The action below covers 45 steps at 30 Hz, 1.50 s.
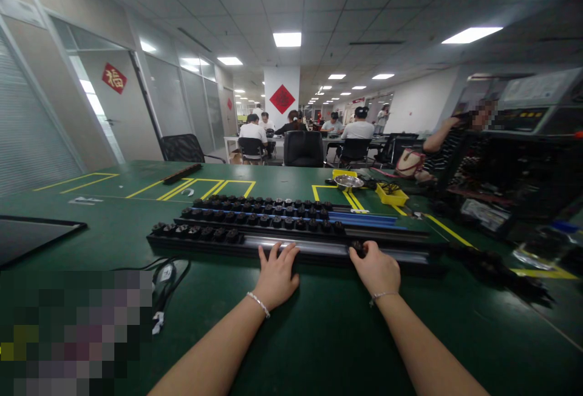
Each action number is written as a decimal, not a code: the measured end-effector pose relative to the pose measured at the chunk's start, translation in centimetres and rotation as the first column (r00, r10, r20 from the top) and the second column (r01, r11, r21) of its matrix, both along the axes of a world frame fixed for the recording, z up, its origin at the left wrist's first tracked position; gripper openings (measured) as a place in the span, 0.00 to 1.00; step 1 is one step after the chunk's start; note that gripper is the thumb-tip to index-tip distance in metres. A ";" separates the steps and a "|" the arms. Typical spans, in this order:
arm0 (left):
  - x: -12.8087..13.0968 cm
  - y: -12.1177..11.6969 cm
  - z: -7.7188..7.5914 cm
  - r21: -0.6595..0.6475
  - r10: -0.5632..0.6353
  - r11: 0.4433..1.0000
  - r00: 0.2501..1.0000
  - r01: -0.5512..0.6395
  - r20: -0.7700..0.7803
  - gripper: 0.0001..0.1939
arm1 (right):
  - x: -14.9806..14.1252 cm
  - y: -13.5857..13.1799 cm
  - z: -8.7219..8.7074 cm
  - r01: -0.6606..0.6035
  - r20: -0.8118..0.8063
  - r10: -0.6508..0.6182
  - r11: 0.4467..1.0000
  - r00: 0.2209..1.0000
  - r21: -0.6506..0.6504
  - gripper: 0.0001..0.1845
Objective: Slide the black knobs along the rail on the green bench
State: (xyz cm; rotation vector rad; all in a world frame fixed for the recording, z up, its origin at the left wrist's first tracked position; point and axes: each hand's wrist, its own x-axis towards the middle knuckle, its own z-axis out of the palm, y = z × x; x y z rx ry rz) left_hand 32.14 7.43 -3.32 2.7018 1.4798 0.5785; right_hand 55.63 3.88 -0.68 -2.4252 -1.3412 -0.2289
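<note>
A long black rail point(314, 248) with a shiny channel lies across the green table in front of me. Small black knob-like parts point(195, 232) fill its left stretch in a row. My left hand point(277, 273) is open, its spread fingertips resting on the rail's near edge at the middle. Farther right, the thumb and fingers of my right hand point(377, 267) close around a small black knob-like part point(357, 246) at the channel; my fingers partly hide it. Just behind, more rails hold rows of similar black parts point(277, 221), and a blue rail point(364, 220) shows among them.
Yellow trays point(392, 194) and a metal bowl point(348, 181) stand at the back right. A dark strip point(182, 173) lies far left. Black cables point(168, 280) and a dark panel point(36, 235) are on the left. A person point(441, 144) sits at the right; others sit beyond.
</note>
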 end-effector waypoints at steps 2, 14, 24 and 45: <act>0.0 0.0 0.0 0.002 0.000 1.000 1.000 0.000 0.010 0.29 | 0.0 0.0 0.0 -0.005 -0.005 0.005 1.000 1.000 -0.002 0.22; 0.0 0.0 0.1 -0.011 0.012 1.000 1.000 -0.013 -0.025 0.30 | 0.4 -0.1 0.2 0.002 -0.042 -0.002 1.000 0.999 0.003 0.20; 0.0 0.0 0.1 -0.005 0.007 1.000 1.000 -0.007 -0.014 0.30 | 0.6 -0.2 0.1 0.042 -0.038 -0.042 0.999 0.998 0.000 0.21; -0.1 0.1 -0.2 0.006 -0.011 1.000 1.000 0.011 0.026 0.30 | 1.8 -0.3 0.0 0.078 -0.050 -0.077 0.997 0.996 0.015 0.23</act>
